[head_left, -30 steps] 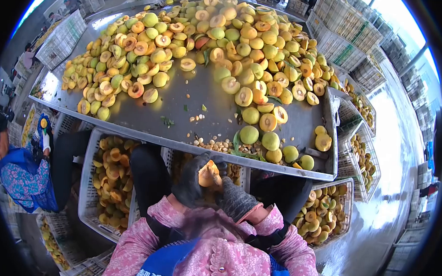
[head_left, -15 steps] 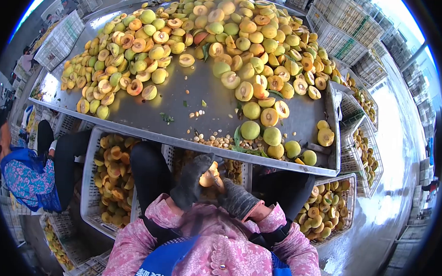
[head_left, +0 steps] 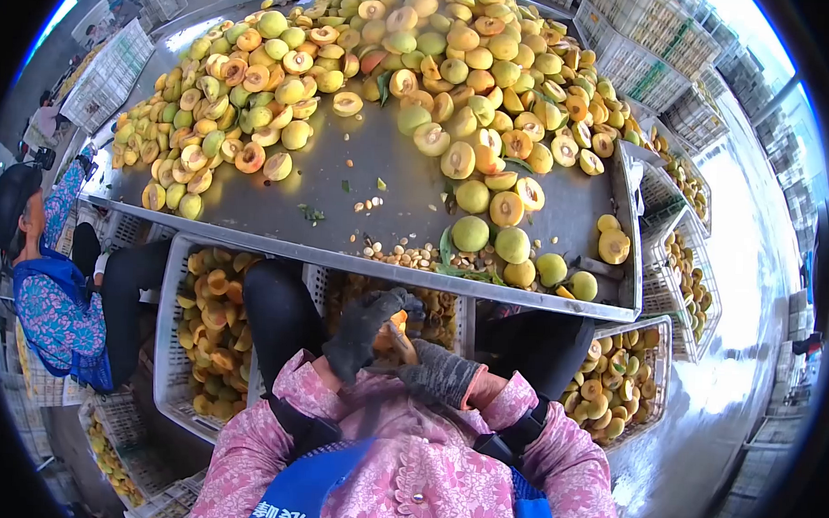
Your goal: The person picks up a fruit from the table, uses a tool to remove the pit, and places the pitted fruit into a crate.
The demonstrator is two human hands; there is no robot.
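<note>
My left hand [head_left: 364, 332], in a dark glove, is closed around a cut orange fruit piece [head_left: 398, 321] over my lap. Close on its right, my right hand [head_left: 438, 373], in a grey knit glove, is closed on something with a light brown, handle-like end, mostly hidden by the fingers. Both hands are just below the metal table's front edge, above a crate of cut fruit [head_left: 444, 326] between my knees. On the metal table [head_left: 335, 188] lies a large heap of halved and whole yellow-green fruit [head_left: 462, 69].
Loose pits [head_left: 401, 256] lie along the table's front edge. Crates of fruit stand left [head_left: 213, 330] and right [head_left: 615, 385] of my legs. A co-worker [head_left: 61, 311] in a blue apron sits at the left. Stacked crates [head_left: 645, 57] rise at the back right.
The fruit piece has turned and is more covered by my gloves. The co-worker has leaned upright, with an arm now stretched toward the table. The view has shifted slightly.
</note>
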